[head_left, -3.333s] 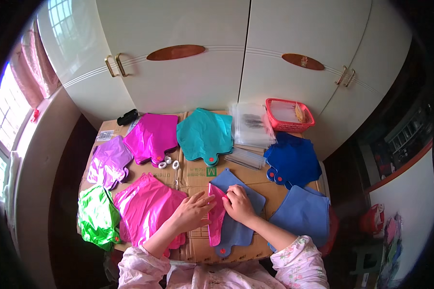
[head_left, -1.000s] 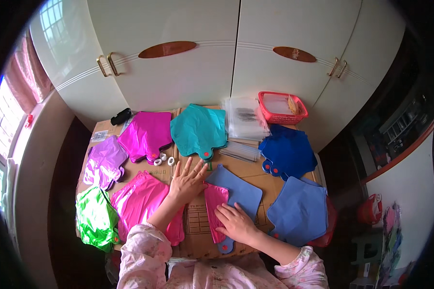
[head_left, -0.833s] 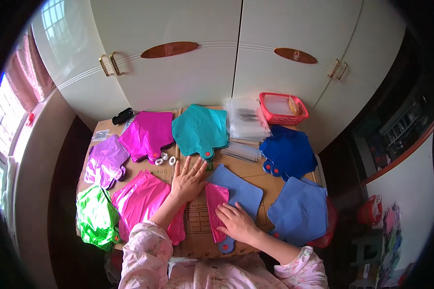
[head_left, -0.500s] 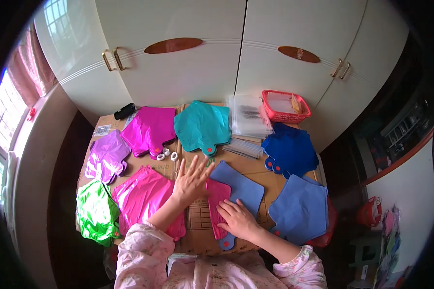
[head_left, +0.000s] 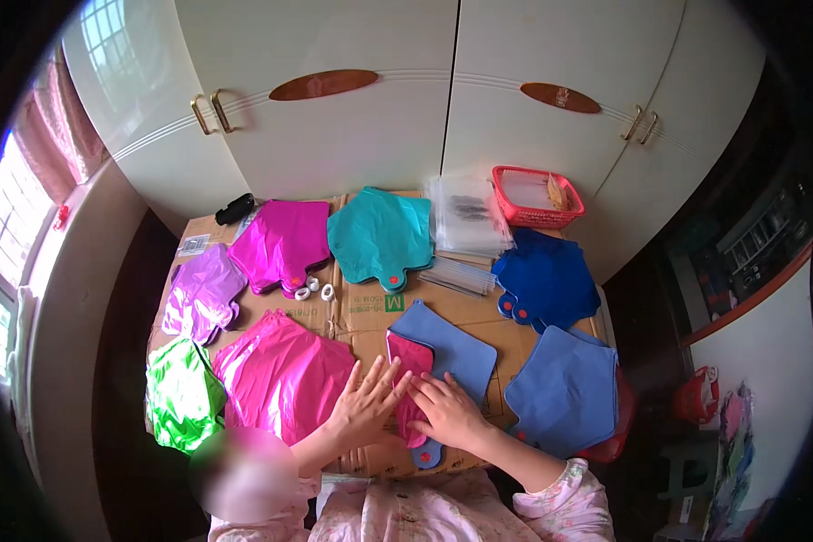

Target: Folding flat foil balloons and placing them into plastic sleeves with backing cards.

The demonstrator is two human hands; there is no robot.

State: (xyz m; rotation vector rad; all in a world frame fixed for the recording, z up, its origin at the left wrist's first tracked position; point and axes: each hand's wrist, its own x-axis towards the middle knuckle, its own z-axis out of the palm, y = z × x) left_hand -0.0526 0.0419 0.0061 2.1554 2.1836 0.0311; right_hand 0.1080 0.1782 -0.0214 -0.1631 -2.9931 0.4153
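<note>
A pink foil balloon (head_left: 408,350), flat and folded into a narrow strip, lies on an uninflated dusty-blue foil balloon (head_left: 463,352). The blue one's round tab with a red dot sticks out at the near end. My right hand (head_left: 450,414) rests on the strip's right side, fingers spread and flat. Beside it, my left hand (head_left: 363,406) has its fingers stretched out, their tips at the strip's left edge; neither hand grips anything. Left of my left hand lies a stack of pink foil balloons (head_left: 280,379). More dusty-blue balloons (head_left: 565,388) are piled at the right.
Cardboard (head_left: 334,312) covers the table. Around its edge lie green (head_left: 182,393), lilac (head_left: 203,291), magenta (head_left: 285,239), teal (head_left: 379,235) and dark blue balloons (head_left: 546,275). Clear plastic bags (head_left: 465,217), a red basket (head_left: 537,215) and small white rings (head_left: 313,284) sit toward the back, before white cabinets (head_left: 334,135).
My left hand has come down and nearer to me, from above the strip's far end to its left edge. My right hand has stayed almost in place.
</note>
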